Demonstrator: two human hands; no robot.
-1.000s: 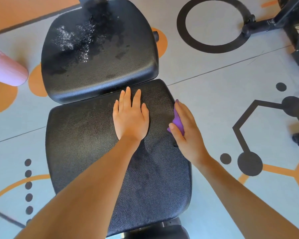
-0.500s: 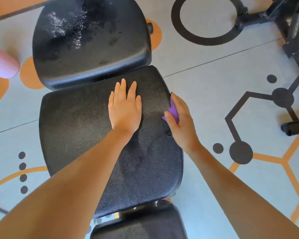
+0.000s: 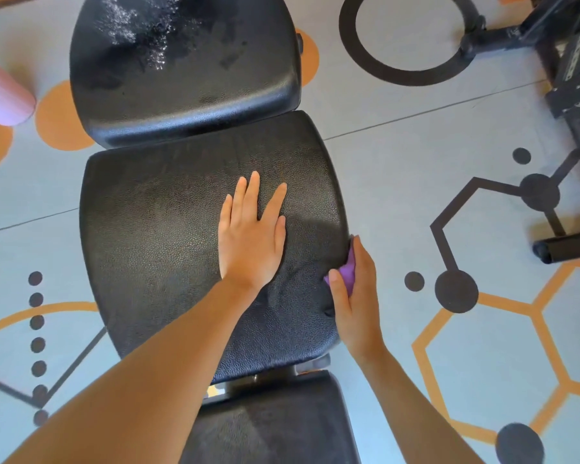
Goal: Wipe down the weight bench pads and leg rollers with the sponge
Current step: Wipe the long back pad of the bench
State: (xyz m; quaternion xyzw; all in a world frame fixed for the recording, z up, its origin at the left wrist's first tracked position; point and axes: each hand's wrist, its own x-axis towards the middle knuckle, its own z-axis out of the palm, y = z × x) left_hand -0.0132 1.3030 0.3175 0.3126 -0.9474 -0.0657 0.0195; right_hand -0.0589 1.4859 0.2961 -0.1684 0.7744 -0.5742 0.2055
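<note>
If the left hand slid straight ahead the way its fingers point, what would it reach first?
Probably the far black pad. The left hand lies flat on the middle pad, fingers pointing toward it.

The scene was brightly and warmly lit, daylight-like, with the light seeming to come from about 10 o'clock. The left hand (image 3: 251, 241) threw a soft shadow toward 3 o'clock across the middle pad (image 3: 154, 236). White glare sparkled on wet streaks at 12 o'clock on the upper pad (image 3: 181, 78), and a pale sheen ran along its near edge. The wide lens bowed the floor lines (image 3: 432, 110) and stretched both forearms at 6 o'clock. The pink roller (image 3: 2, 95) at 9 o'clock looked soft, and the machine frame (image 3: 570, 75) at 2 o'clock was slightly smeared.
</note>
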